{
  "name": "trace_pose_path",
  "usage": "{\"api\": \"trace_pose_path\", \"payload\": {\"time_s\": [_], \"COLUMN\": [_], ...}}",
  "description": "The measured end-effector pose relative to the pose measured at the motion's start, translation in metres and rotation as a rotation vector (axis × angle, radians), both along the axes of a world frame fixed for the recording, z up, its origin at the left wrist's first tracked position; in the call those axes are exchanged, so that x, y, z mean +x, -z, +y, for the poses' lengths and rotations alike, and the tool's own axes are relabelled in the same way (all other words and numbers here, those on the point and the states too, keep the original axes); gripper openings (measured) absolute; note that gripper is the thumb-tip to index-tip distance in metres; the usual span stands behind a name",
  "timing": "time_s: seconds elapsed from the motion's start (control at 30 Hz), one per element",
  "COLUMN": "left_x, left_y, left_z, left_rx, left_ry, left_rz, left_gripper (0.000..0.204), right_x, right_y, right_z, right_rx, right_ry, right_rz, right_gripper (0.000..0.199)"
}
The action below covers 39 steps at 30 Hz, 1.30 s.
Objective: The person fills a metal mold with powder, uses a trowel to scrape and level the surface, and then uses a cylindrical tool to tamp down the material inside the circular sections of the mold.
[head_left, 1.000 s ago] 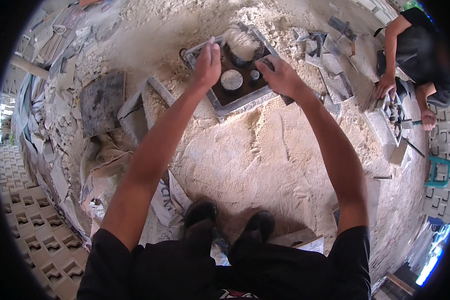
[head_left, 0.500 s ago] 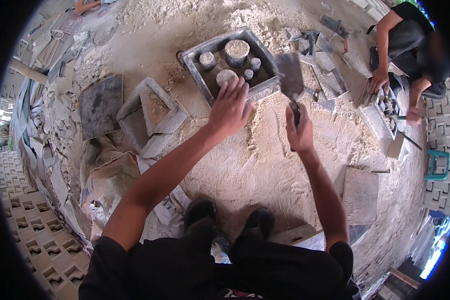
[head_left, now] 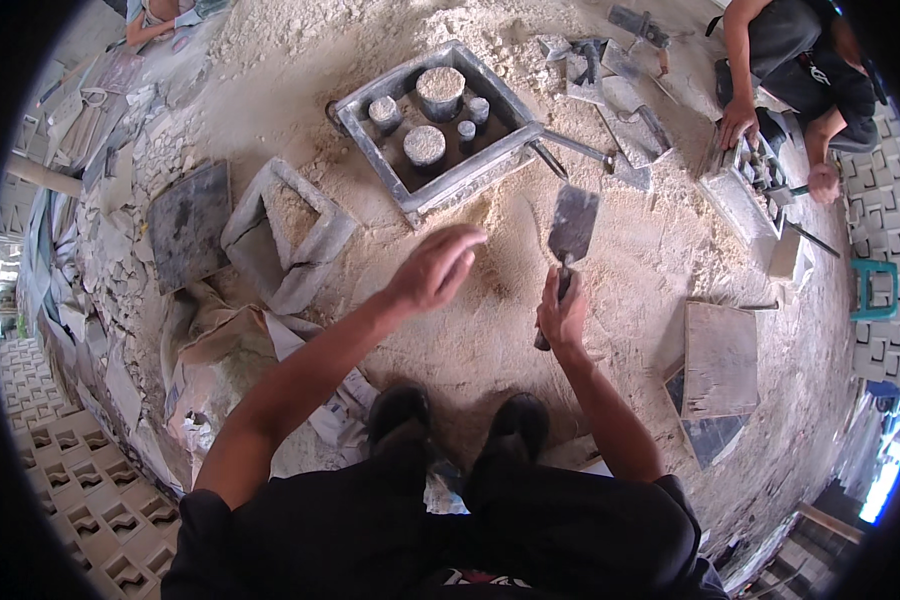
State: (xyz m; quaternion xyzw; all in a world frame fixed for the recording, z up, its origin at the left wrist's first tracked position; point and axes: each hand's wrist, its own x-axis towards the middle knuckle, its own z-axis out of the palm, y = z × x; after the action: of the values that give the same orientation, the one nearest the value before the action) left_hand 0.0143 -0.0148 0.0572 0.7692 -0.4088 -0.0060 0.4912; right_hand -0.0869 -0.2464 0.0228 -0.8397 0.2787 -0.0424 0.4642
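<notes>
My right hand (head_left: 563,312) is wrapped around the dark handle of a trowel (head_left: 574,224), its flat blade pointing away from me above the pale, sandy ground. My left hand (head_left: 436,268) holds nothing; its fingers reach out to the right, slightly apart, just in front of a square metal frame mould (head_left: 378,178). Inside the mould stand several round cylinders of different sizes, among them a large one (head_left: 440,92) and a middle-sized one (head_left: 425,147), with pale powder on their tops. Neither hand touches the mould.
Left of the mould lie a cracked grey block frame (head_left: 336,236) and a dark square plate (head_left: 188,226). Rubble and crumpled sacks line the left side. A co-worker (head_left: 740,120) crouches at right over another mould (head_left: 745,205). Square boards (head_left: 721,358) lie near my right.
My left hand has drawn back from the cylinder in the mould toward me. The right hand has brought the trowel nearer and away from the mould's corner.
</notes>
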Motion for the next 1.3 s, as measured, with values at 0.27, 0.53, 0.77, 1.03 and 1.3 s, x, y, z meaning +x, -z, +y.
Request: {"api": "trace_pose_path", "payload": {"time_s": [0.27, 0.53, 0.77, 1.03, 1.3], "left_x": [-0.018, -0.006, -0.007, -0.009, -0.01], "left_y": [0.041, 0.052, 0.066, 0.081, 0.082], "left_z": [-0.012, -0.025, -0.017, -0.018, -0.014], "left_rx": [0.096, 0.061, 0.068, 0.2, 0.203], "left_ry": [-0.208, -0.227, -0.285, -0.244, -0.213], "left_rz": [0.175, 0.257, 0.15, 0.044, -0.029], "left_gripper": [0.05, 0.056, 0.053, 0.056, 0.059], "right_x": [0.055, 0.026, 0.027, -0.006, -0.047], "right_y": [0.01, 0.048, 0.001, 0.036, -0.001], "right_z": [-0.036, -0.051, -0.054, -0.025, -0.031], "right_rx": [-0.197, -1.025, -0.596, -0.821, -0.459], "right_ry": [-0.186, -0.901, -0.662, -0.924, -0.021], "right_rz": [0.003, -0.119, 0.089, 0.025, 0.203], "right_gripper": [0.04, 0.031, 0.03, 0.031, 0.03]}}
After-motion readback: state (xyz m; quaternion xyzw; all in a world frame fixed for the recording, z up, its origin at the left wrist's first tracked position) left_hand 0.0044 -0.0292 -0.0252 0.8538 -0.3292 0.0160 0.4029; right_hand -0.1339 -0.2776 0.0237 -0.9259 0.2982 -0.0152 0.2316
